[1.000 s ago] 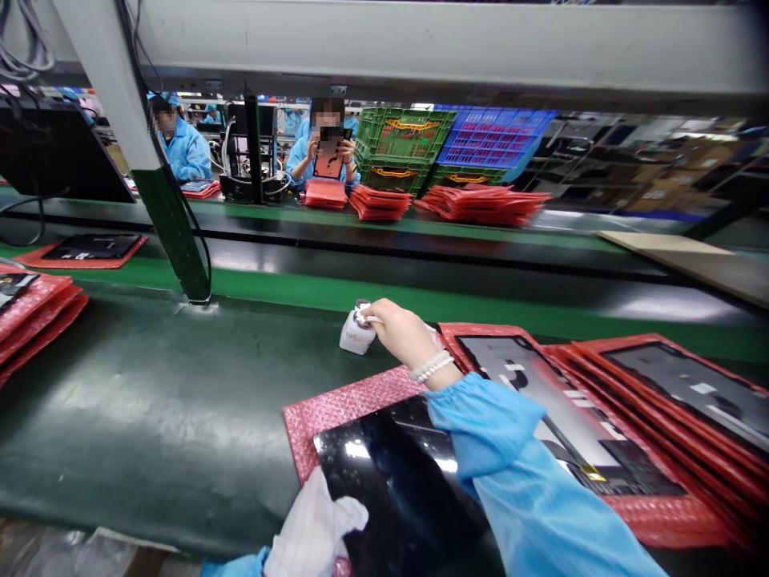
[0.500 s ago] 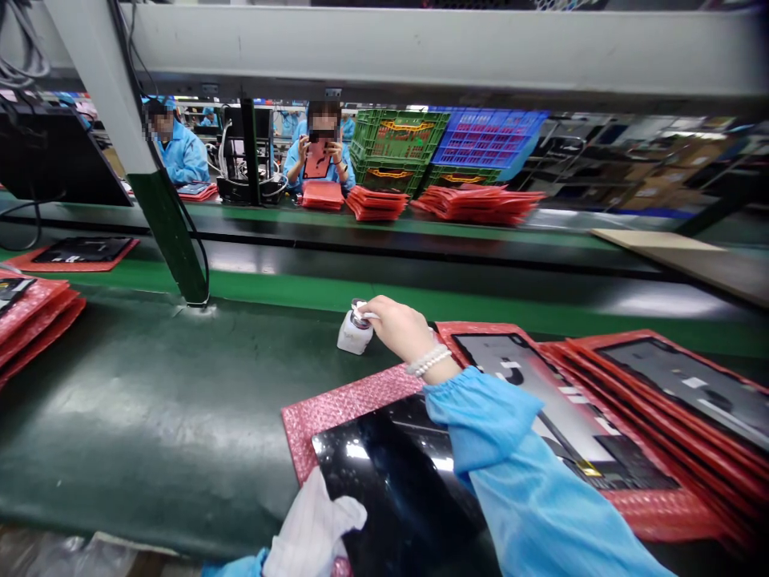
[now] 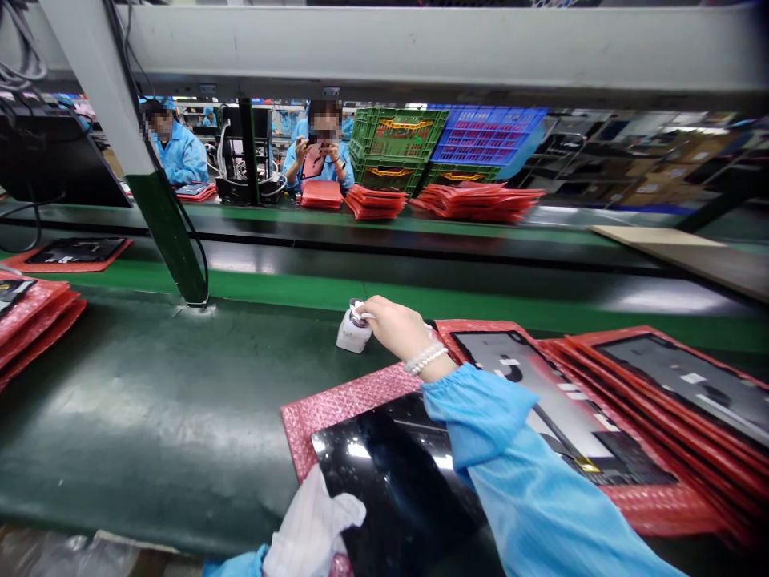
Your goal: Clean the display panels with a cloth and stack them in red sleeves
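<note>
My right hand [image 3: 393, 324], bare with a beaded bracelet at the wrist, reaches to the top of a small white bottle [image 3: 353, 332] with a metal-looking cap. Its fingers are closed on a small white wipe [image 3: 364, 314], pressed at the cap. In the lower middle lies a glossy black screen panel [image 3: 396, 473] on a red bubble-wrap bag [image 3: 336, 401]. My left hand [image 3: 318, 521], in a white glove, grips the panel's left edge with the thumb on top; the other fingers are hidden beneath. My right sleeve covers part of the panel.
To the right are panels on red bubble bags [image 3: 642, 505], some stacked. More red bags [image 3: 36, 328] lie at the left. A slanted post [image 3: 165, 232] stands on the green bench [image 3: 150, 401]. Co-workers [image 3: 180, 152], red stacks and crates [image 3: 396, 136] are across the line.
Almost nothing differs: both hands hold their places at the bottle and panel. The view shifts slightly, and the co-worker across has tilted the piece in their hands.
</note>
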`<move>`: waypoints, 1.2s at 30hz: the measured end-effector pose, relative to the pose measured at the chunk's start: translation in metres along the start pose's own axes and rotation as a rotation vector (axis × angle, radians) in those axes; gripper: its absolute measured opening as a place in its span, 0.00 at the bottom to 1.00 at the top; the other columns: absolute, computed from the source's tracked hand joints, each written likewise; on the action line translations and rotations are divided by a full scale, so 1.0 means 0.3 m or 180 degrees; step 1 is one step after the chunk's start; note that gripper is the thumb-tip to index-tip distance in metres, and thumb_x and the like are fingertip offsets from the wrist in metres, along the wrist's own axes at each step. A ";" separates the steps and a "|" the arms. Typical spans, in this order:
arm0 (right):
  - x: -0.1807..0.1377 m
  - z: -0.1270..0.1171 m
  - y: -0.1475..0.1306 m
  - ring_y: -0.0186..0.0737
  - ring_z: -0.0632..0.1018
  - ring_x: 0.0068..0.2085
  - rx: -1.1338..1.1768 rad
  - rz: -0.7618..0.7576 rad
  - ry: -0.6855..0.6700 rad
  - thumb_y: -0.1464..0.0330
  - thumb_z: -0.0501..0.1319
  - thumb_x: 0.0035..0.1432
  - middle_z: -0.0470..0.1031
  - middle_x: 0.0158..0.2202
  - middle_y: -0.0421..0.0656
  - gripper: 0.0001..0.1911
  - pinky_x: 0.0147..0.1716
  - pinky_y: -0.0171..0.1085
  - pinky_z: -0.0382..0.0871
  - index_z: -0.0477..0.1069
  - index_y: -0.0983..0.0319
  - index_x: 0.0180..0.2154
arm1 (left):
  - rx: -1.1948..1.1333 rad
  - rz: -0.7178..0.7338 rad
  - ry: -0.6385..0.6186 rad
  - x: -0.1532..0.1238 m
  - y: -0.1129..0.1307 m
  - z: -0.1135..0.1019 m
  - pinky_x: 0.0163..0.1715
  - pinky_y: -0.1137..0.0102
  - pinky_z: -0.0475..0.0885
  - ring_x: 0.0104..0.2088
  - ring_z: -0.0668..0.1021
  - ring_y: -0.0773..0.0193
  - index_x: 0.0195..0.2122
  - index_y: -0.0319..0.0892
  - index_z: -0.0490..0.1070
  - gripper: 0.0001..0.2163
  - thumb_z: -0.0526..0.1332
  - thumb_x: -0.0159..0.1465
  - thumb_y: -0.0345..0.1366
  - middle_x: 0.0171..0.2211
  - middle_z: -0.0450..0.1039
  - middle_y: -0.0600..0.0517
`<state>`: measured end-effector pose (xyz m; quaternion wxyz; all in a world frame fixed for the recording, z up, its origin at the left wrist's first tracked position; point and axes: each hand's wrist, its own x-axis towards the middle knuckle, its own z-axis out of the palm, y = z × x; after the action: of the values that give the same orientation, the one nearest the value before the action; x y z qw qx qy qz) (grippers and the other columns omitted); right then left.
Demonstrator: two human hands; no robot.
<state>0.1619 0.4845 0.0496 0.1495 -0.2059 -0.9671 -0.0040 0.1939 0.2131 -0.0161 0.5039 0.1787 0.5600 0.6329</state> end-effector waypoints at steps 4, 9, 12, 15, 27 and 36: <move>0.001 -0.002 0.000 0.39 0.75 0.39 -0.0024 0.0009 -0.0001 0.68 0.54 0.61 0.73 0.44 0.37 0.10 0.28 0.33 0.61 0.73 0.53 0.40 | 0.0150 0.0001 0.0017 -0.001 -0.001 -0.004 0.42 0.69 0.68 0.32 0.72 0.64 0.41 0.42 0.70 0.15 0.58 0.52 0.26 0.17 0.56 0.60; -0.001 0.001 -0.004 0.39 0.75 0.38 -0.0101 -0.0024 -0.0051 0.69 0.55 0.60 0.74 0.44 0.36 0.10 0.28 0.33 0.60 0.73 0.53 0.39 | 0.0203 -0.0050 0.0121 -0.005 -0.008 -0.002 0.40 0.68 0.68 0.32 0.72 0.63 0.43 0.40 0.70 0.16 0.59 0.52 0.28 0.18 0.60 0.59; 0.002 -0.004 -0.007 0.38 0.75 0.36 -0.0181 -0.0050 -0.0084 0.70 0.55 0.59 0.74 0.43 0.37 0.11 0.26 0.34 0.59 0.74 0.53 0.38 | 0.0176 -0.0095 0.0147 -0.007 -0.005 0.001 0.41 0.68 0.68 0.31 0.72 0.64 0.44 0.40 0.70 0.17 0.59 0.52 0.28 0.18 0.61 0.59; 0.009 -0.011 -0.009 0.38 0.75 0.34 -0.0254 -0.0072 -0.0098 0.70 0.55 0.59 0.74 0.42 0.36 0.11 0.25 0.34 0.57 0.74 0.52 0.38 | 0.0193 -0.0052 0.0192 -0.010 0.004 0.005 0.43 0.68 0.67 0.29 0.71 0.65 0.44 0.40 0.70 0.17 0.59 0.51 0.26 0.17 0.59 0.60; 0.010 -0.022 -0.009 0.36 0.74 0.32 -0.0417 -0.0185 -0.0180 0.70 0.55 0.58 0.73 0.42 0.37 0.10 0.23 0.34 0.53 0.74 0.51 0.36 | 0.0150 0.0033 0.0108 -0.007 -0.001 0.006 0.44 0.67 0.66 0.25 0.68 0.67 0.44 0.41 0.70 0.16 0.60 0.52 0.29 0.19 0.60 0.60; 0.002 -0.025 -0.020 0.37 0.74 0.32 -0.0557 -0.0228 -0.0214 0.70 0.54 0.60 0.74 0.43 0.38 0.10 0.23 0.35 0.54 0.73 0.53 0.38 | 0.0310 0.0134 0.0030 -0.007 0.004 0.002 0.43 0.69 0.66 0.22 0.64 0.71 0.39 0.41 0.71 0.12 0.59 0.53 0.27 0.18 0.57 0.61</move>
<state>0.1610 0.4789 0.0573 0.0982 -0.1834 -0.9742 -0.0869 0.1948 0.2119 -0.0140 0.4786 0.2118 0.5886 0.6162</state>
